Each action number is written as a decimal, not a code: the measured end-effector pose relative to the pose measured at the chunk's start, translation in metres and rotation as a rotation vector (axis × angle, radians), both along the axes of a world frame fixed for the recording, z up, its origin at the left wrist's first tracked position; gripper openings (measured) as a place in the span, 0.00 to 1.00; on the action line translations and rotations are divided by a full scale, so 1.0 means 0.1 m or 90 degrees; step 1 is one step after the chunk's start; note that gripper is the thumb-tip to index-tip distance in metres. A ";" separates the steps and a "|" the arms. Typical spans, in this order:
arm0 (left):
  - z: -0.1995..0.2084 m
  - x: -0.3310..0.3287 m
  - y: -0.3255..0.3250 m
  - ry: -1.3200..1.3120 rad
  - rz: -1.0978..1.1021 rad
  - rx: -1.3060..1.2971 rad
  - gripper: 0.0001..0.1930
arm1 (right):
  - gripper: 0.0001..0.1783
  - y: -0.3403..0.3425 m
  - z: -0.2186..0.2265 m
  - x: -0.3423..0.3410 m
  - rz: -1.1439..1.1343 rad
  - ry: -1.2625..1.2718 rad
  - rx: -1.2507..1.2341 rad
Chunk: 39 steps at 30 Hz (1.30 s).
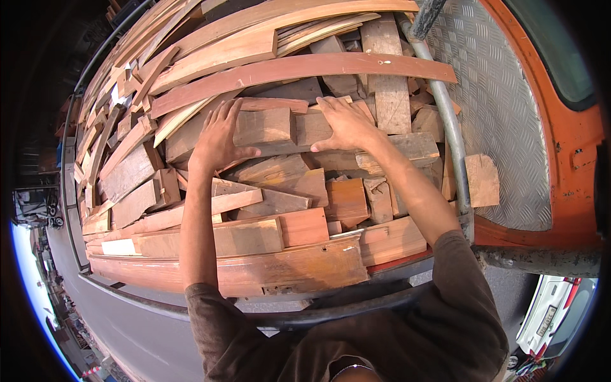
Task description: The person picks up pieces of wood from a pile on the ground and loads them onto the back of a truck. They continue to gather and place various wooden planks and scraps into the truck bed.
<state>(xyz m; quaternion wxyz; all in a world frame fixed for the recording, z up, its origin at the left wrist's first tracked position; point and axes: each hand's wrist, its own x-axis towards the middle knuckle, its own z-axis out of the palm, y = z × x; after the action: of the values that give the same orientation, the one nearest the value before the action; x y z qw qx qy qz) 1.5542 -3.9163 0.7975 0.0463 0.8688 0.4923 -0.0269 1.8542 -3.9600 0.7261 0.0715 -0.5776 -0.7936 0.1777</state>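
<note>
My left hand (219, 139) reaches over a pile of scrap lumber, its fingers stretched out and its thumb pointing inward. It is over or on a grey-brown wood block (264, 127); whether it presses on it I cannot tell. My right hand (345, 126) is spread to the right of that block, by another weathered offcut (310, 131), with its thumb pointing back to the left. Neither hand is closed round a piece. Just beyond the fingertips a long reddish plank (299, 69) lies across the pile. A short reddish strip (273, 104) sits between the hands.
Mixed boards and offcuts fill a truck bed, with a wide brown board (299, 267) along the near side. A grey metal rail (453, 149) stands at the right, before a patterned metal panel (493, 95) and an orange cab (569, 184). A white car (547, 312) is at lower right.
</note>
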 end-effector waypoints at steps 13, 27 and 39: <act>0.05 -0.08 -0.26 -0.027 -0.074 -0.133 0.48 | 0.49 -0.37 0.11 0.13 0.103 0.004 -0.146; -0.72 -0.45 -0.03 -0.292 0.068 -0.200 0.55 | 0.57 -0.59 -0.12 -0.17 0.019 -0.010 -0.104; -0.04 -0.19 -0.43 -0.339 0.067 -0.025 0.56 | 0.57 -0.60 0.13 0.11 0.031 0.066 -0.042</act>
<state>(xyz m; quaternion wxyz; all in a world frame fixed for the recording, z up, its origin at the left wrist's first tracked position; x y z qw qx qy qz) 1.5349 -3.9596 0.7938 0.1924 0.8173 0.5068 0.1956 1.8656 -4.0200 0.7387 0.0889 -0.5505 -0.7962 0.2348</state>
